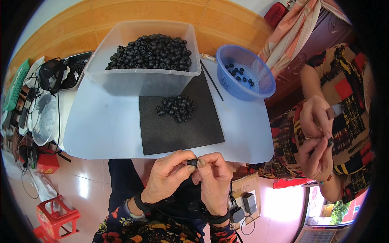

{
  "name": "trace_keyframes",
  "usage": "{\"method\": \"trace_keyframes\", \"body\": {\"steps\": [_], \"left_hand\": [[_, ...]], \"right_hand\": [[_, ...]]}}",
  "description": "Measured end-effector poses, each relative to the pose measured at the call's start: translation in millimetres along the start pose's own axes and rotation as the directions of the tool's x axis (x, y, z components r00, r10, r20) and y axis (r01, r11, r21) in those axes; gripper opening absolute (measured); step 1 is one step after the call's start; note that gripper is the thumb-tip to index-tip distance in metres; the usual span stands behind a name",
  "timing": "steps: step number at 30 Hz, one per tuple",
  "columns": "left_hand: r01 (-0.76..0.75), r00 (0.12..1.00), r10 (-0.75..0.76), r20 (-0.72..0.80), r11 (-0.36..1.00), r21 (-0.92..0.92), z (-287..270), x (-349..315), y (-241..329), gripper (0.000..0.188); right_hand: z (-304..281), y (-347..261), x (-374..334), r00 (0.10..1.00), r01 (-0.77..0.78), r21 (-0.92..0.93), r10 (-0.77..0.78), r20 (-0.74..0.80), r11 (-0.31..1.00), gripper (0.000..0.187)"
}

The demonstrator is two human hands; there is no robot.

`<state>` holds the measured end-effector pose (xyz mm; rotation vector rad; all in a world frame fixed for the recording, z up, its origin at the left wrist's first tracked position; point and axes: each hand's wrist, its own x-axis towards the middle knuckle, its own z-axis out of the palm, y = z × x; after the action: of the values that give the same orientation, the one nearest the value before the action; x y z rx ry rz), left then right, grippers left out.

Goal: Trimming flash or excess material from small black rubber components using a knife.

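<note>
Just off the table's near edge, both my hands meet around one small round black bead-like piece (191,162). My left hand (169,174) pinches it between thumb and fingertips. My right hand (214,178) presses thumb and forefinger together at its right side; whether those fingers hold some smaller part cannot be made out. Beyond my hands, a heap of similar black pieces (178,108), several with a hole, lies on a black mat (182,135). A large clear plastic bin (142,83) behind the mat is piled with more of them.
A blue basket (247,91) at the back right holds several black pieces. Between it and the mat lies a thin black rod (211,81). At right, another person's hands (318,137) work on a small dark piece. A red stool (58,216) stands at lower left.
</note>
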<state>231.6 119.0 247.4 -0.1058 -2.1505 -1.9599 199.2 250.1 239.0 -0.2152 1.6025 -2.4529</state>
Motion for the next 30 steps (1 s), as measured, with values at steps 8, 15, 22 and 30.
{"method": "trace_keyframes", "body": {"steps": [8,15,22,30], "left_hand": [[-0.014,1.000,0.014,0.002,0.997,0.071,-3.7,3.5,-4.6,0.014],[-0.066,0.998,0.066,0.001,0.997,0.029,-0.9,0.7,3.7,0.017],[-0.109,0.994,0.108,0.021,0.993,0.049,-0.3,-2.2,4.6,0.015],[-0.067,0.998,0.066,0.023,0.998,0.018,4.2,-3.9,5.3,0.011]], "right_hand": [[2.0,1.4,1.5,0.997,-0.072,0.150,0.068,0.028,0.986,0.011],[4.5,-5.3,-7.6,0.998,-0.063,0.118,0.061,0.022,0.991,0.012],[0.1,-2.6,-12.7,0.997,-0.068,0.091,0.066,0.025,0.994,0.007],[0.4,-1.3,-18.2,1.000,-0.011,0.098,0.012,-0.012,0.995,0.006]]}}
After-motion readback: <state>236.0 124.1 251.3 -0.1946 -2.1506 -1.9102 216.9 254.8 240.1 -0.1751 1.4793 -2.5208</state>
